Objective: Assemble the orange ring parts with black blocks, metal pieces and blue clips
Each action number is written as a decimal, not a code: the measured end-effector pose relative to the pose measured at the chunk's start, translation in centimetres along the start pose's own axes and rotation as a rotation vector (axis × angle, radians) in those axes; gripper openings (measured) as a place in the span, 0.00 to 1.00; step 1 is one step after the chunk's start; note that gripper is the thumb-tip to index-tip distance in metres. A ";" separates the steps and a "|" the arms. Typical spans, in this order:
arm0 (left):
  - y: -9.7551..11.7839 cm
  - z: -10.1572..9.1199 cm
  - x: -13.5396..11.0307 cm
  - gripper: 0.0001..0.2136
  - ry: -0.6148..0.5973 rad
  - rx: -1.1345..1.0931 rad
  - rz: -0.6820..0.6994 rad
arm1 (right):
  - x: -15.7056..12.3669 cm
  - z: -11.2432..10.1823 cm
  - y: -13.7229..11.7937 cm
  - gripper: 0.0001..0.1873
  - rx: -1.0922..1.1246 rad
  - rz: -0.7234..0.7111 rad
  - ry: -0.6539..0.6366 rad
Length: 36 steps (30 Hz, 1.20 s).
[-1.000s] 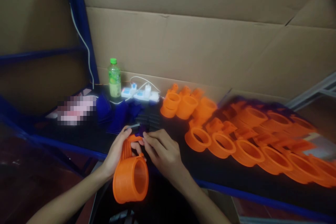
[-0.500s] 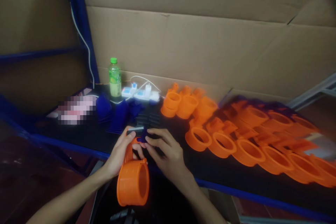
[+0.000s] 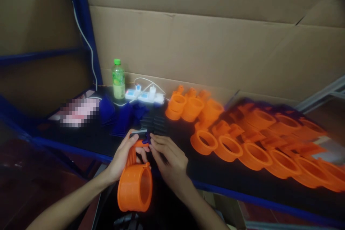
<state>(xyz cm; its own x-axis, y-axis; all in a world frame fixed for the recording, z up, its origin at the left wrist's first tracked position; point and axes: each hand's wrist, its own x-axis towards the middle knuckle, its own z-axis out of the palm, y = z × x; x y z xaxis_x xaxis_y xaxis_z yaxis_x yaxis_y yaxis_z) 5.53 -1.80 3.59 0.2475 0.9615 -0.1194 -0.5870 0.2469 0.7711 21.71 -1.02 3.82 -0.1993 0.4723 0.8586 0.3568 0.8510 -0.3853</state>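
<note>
My left hand (image 3: 121, 158) grips the ribbed handle of an orange plastic cylinder part (image 3: 134, 187), whose open round end hangs down in front of the shelf edge. My right hand (image 3: 168, 156) is closed in a pinch on a small dark blue piece (image 3: 147, 138) at the top of that handle, fingertips meeting my left thumb. Both hands hover just over the front of the black shelf top (image 3: 88, 138).
Many orange ring and cylinder parts (image 3: 253, 143) cover the shelf to the right. Dark blue and black parts (image 3: 126, 116) are stacked behind my hands. A green-capped bottle (image 3: 118, 79) and a white power strip (image 3: 144, 96) stand at the back against cardboard.
The orange part has shifted slightly and tipped a little. My right fingers have moved in closer on the blue piece at the handle's top.
</note>
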 end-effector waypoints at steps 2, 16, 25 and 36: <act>0.0 -0.1 0.0 0.11 0.020 -0.005 -0.008 | 0.0 -0.1 0.1 0.16 -0.030 -0.025 -0.024; -0.4 -0.5 0.2 0.14 -0.031 -0.069 -0.009 | -0.1 0.2 -1.2 0.14 -0.017 0.069 0.061; -0.3 -0.6 0.1 0.16 -0.039 -0.021 0.068 | 1.0 -1.8 -0.9 0.14 -0.008 0.059 -0.089; 0.3 -1.0 -0.1 0.24 -0.137 -0.109 -0.136 | 3.1 -4.4 -2.5 0.23 0.120 0.084 -0.509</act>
<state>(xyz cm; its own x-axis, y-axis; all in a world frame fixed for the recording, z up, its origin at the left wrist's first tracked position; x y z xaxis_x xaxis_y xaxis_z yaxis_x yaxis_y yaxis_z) 4.51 -1.73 3.20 0.4281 0.8950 -0.1255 -0.6191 0.3916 0.6807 24.22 -2.72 9.00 -0.6028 0.5664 0.5620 0.2898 0.8117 -0.5072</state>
